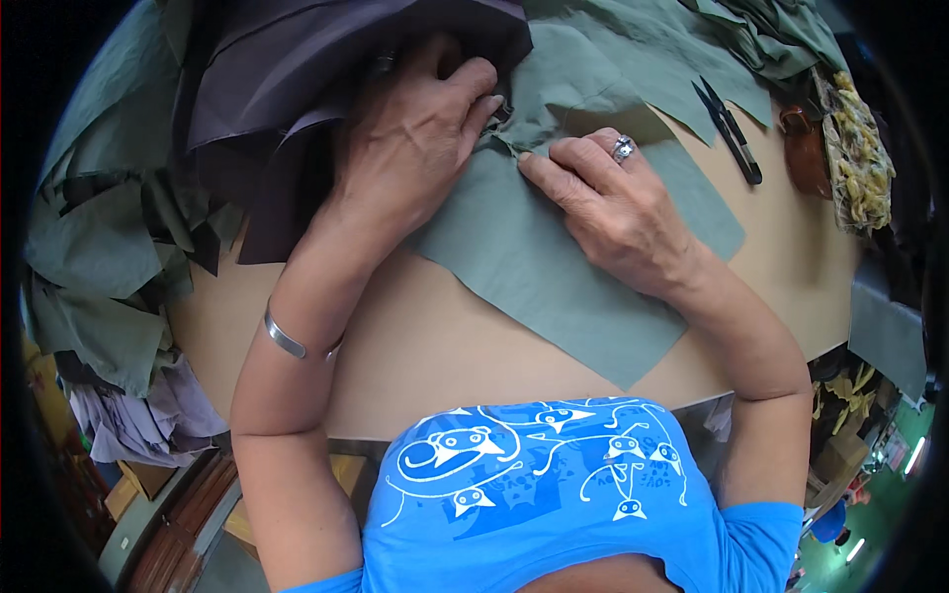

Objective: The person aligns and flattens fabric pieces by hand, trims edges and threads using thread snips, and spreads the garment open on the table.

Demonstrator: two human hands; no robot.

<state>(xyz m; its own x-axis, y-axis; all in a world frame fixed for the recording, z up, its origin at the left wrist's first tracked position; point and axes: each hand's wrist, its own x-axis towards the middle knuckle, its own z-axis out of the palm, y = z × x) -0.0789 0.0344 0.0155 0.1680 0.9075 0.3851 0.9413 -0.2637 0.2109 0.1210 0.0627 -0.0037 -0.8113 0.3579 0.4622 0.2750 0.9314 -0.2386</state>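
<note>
Pinching with fingers of the nearer right hand, green cloth stretching lengthwise toward five o'clock, leaving left hand's hold unclear.

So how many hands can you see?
2. The left hand is at the dark purple cloth; the right hand is on the green cloth, to its right. More could be hidden in the cluttered background.

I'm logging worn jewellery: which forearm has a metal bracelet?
The left forearm, with the left hand at the dark purple cloth: a silver cuff sits between wrist and elbow. The right forearm is bare.
</note>
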